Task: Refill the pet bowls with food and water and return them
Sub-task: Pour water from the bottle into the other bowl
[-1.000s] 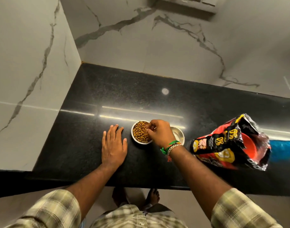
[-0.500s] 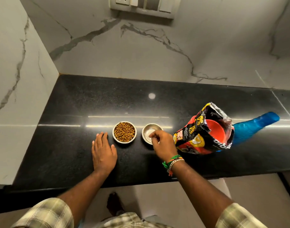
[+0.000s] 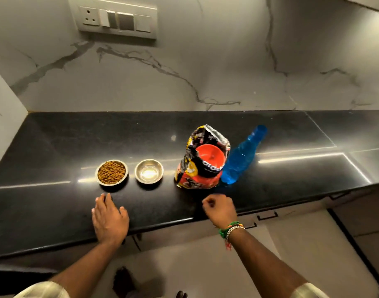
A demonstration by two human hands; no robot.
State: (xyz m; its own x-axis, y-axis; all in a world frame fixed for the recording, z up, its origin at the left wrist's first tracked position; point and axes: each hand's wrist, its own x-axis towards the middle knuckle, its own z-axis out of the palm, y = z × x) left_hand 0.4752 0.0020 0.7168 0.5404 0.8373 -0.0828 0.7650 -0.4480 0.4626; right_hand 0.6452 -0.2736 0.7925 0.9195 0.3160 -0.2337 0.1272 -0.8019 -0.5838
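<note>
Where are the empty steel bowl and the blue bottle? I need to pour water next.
empty steel bowl [image 3: 149, 171], head view, on its inner bottom.
blue bottle [image 3: 240, 160], head view, on its body.

bowls: kibble bowl [image 3: 111, 172] beside empty steel bowl [image 3: 149, 171]
right of them: food bag [image 3: 202, 158], blue bottle [image 3: 241, 156]
left hand [image 3: 110, 220]: flat on counter [image 3: 55, 147]
right hand [image 3: 220, 209]: curled, holding nothing

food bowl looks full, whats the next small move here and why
Probably reach the right hand to the blue bottle beside the food bag: the left bowl holds kibble, the right bowl looks empty, and that hand holds nothing.
</note>
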